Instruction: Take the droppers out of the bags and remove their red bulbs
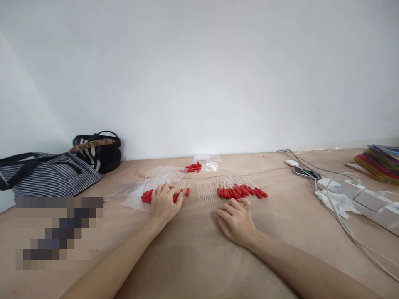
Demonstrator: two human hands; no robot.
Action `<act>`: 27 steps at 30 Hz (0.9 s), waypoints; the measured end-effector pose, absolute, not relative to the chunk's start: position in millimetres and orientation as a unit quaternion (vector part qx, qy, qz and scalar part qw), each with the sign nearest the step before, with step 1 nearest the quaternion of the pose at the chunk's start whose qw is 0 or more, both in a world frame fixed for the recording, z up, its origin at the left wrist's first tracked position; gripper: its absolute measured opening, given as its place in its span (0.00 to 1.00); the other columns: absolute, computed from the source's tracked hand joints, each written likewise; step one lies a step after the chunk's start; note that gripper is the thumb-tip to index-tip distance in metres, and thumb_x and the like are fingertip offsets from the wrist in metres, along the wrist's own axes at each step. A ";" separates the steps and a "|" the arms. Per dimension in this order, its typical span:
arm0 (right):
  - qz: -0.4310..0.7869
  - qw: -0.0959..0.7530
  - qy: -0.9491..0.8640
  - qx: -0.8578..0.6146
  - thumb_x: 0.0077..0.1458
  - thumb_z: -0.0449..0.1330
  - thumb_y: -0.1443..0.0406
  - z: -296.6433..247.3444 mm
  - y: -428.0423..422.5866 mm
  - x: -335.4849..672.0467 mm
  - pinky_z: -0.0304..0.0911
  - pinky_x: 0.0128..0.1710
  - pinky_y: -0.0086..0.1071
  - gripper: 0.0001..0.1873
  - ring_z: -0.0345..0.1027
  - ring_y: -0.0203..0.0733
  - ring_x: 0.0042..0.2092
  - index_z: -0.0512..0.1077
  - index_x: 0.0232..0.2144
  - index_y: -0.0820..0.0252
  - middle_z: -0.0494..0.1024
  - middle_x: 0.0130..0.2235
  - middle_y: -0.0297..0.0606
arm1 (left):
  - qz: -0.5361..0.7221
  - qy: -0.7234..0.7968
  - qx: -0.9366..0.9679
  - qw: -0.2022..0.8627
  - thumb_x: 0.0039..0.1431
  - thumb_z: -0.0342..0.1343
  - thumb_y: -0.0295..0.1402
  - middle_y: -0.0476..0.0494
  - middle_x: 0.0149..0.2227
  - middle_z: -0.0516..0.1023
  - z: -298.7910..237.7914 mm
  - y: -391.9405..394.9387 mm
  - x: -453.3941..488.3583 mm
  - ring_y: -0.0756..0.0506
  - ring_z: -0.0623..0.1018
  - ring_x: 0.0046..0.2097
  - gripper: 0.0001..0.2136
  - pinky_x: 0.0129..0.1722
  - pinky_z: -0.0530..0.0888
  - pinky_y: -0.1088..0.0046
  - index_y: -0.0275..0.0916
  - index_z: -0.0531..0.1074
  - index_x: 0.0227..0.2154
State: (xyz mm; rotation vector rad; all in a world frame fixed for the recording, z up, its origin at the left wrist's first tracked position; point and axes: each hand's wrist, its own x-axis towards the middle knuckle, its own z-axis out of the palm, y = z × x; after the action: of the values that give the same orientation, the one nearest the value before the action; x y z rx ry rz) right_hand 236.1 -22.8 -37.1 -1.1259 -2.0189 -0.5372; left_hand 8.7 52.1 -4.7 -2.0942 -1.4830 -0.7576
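My left hand (pixel 166 204) rests on a group of glass droppers with red rubber bulbs (pixel 147 196), its fingers bent, a little apart and partly covering the bulbs. One dropper (pixel 187 192) lies just right of its thumb. My right hand (pixel 236 221) is on the table with loosely curled, separate fingers, their tips at the red bulbs of a wider fan of droppers (pixel 230 192). Between the two groups is a row of bare glass tubes (pixel 204 192). Behind them lie a small pile of loose red bulbs (pixel 193 167) and more glass tubes (pixel 211 167).
Clear plastic bags (pixel 134 193) lie beside my left hand. A striped bag (pixel 52 174) and a black bag (pixel 104 155) stand at the left. On the right are a white power strip (pixel 364 199) with cables, a dark device (pixel 307 172) and stacked colourful packets (pixel 378 164). A wall closes the back.
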 end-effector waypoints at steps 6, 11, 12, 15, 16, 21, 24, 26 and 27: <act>-0.218 0.405 -0.773 -0.438 0.54 0.52 0.67 -33.3 -24.6 236.2 0.40 0.44 0.39 0.10 0.61 0.36 0.35 0.71 0.37 0.56 0.74 0.33 0.35 | -0.367 -0.463 -0.792 0.155 0.55 0.49 0.34 0.43 0.31 0.72 1.3 18.9 -3.3 0.43 0.69 0.36 0.09 0.37 0.65 0.64 0.38 0.72 0.25; -0.250 0.384 -0.778 -0.430 0.53 0.56 0.60 -30.8 -24.4 234.6 0.35 0.50 0.43 0.16 0.62 0.40 0.44 0.67 0.46 0.51 0.73 0.45 0.36 | -0.331 -0.351 -0.876 0.008 0.56 0.48 0.31 0.44 0.33 0.70 -9.5 2.6 8.0 0.45 0.69 0.38 0.07 0.39 0.67 0.67 0.39 0.71 0.29; -0.249 0.372 -0.788 -0.423 0.53 0.57 0.60 -31.7 -23.1 234.9 0.34 0.50 0.43 0.15 0.62 0.40 0.45 0.68 0.44 0.51 0.74 0.43 0.35 | -0.326 -0.341 -0.882 -0.009 0.57 0.48 0.31 0.44 0.33 0.70 -11.6 2.0 11.4 0.45 0.69 0.38 0.06 0.39 0.68 0.67 0.39 0.70 0.30; -0.233 0.350 -0.814 -0.401 0.54 0.57 0.61 -35.1 -18.2 237.0 0.34 0.51 0.42 0.08 0.63 0.37 0.39 0.71 0.37 0.52 0.76 0.31 0.31 | -0.308 -0.318 -0.895 -0.050 0.57 0.48 0.30 0.43 0.34 0.70 -15.0 2.3 19.2 0.45 0.69 0.38 0.06 0.40 0.68 0.66 0.38 0.70 0.31; -0.224 0.343 -0.824 -0.392 0.54 0.56 0.62 -35.9 -16.7 237.7 0.34 0.51 0.42 0.07 0.62 0.36 0.37 0.72 0.36 0.53 0.74 0.27 0.29 | -0.301 -0.313 -0.899 -0.061 0.57 0.48 0.30 0.43 0.34 0.70 -15.1 2.5 20.7 0.45 0.69 0.39 0.06 0.40 0.68 0.66 0.38 0.70 0.31; -0.196 0.324 -0.850 -0.367 0.56 0.53 0.64 -37.1 -13.8 237.3 0.36 0.49 0.41 0.08 0.58 0.33 0.31 0.73 0.33 0.53 0.70 0.21 0.29 | -0.273 -0.302 -0.906 -0.113 0.56 0.50 0.30 0.42 0.37 0.72 -14.5 2.1 23.5 0.45 0.70 0.40 0.07 0.41 0.68 0.66 0.39 0.69 0.37; -0.190 0.330 -0.853 -0.357 0.56 0.51 0.64 -36.1 -15.3 235.4 0.37 0.48 0.41 0.10 0.57 0.34 0.30 0.72 0.30 0.55 0.68 0.20 0.30 | -0.259 -0.300 -0.907 -0.141 0.56 0.50 0.31 0.44 0.35 0.74 -18.1 2.4 26.0 0.46 0.72 0.37 0.08 0.38 0.69 0.69 0.39 0.69 0.39; -0.189 0.338 -0.857 -0.340 0.56 0.51 0.65 -34.7 -16.9 235.4 0.38 0.48 0.41 0.11 0.56 0.33 0.29 0.71 0.26 0.57 0.67 0.19 0.29 | -0.263 -0.300 -0.906 -0.144 0.58 0.48 0.30 0.46 0.31 0.74 -21.6 2.5 27.6 0.47 0.72 0.34 0.06 0.35 0.69 0.72 0.39 0.70 0.34; -0.190 0.342 -0.859 -0.331 0.56 0.50 0.65 -33.8 -17.9 235.8 0.38 0.47 0.40 0.11 0.56 0.33 0.29 0.70 0.25 0.58 0.66 0.19 0.29 | -0.265 -0.299 -0.906 -0.142 0.58 0.47 0.30 0.46 0.30 0.74 -23.1 2.4 28.0 0.48 0.72 0.33 0.07 0.34 0.69 0.73 0.39 0.71 0.32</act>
State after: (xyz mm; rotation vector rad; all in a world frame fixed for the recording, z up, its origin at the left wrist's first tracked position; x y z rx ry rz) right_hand 235.8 -17.9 -33.8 -0.8617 -2.2328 -0.4934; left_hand 28.0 2.4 -23.1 -3.1340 -1.0354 -0.9169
